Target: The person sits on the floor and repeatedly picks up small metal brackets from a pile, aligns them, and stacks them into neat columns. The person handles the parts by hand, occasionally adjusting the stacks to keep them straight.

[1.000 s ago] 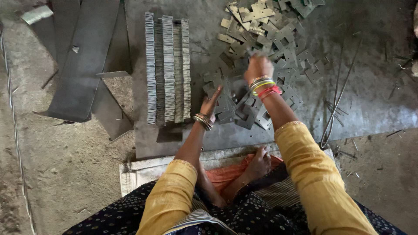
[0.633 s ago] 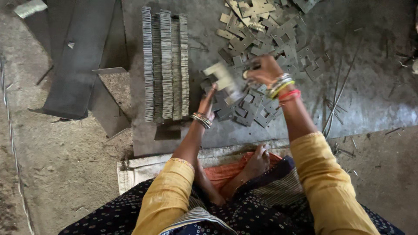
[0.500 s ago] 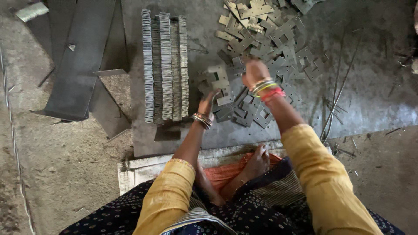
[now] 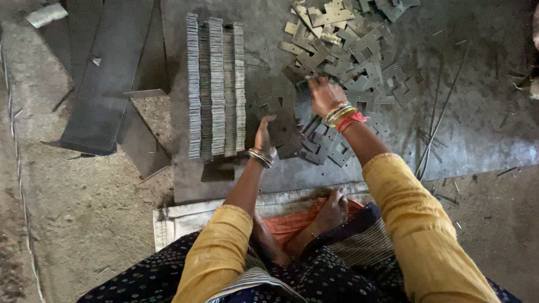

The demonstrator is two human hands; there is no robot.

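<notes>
Two hands work over a dark metal sheet [image 4: 477, 134] lying on the ground. On it stand four tight rows of stacked plates [image 4: 216, 84], packed on edge side by side; each row's long axis runs away from the person, from near the left wrist toward the top of the view. To the right of the rows spreads one loose heap of cut-out metal plates [image 4: 359, 50], too many to count, flat and overlapping, pointing every which way.

The left hand [image 4: 264, 134] rests just right of the near end of the rows, fingers stretched forward and pressed against a small dark clump of plates [image 4: 283, 137] lying flat on the sheet; whether it grips any of them cannot be told. The right hand [image 4: 324, 95] reaches further out, knuckles up, fingers curled down onto the near edge of the heap; the plates under it are blurred, so a firm grasp cannot be confirmed. Several more plates [image 4: 325, 148] lie scattered between the two wrists.

Left of the sheet, one long dark metal strip [image 4: 106, 73] lies on the dirt floor, its length also running away from the person
</notes>
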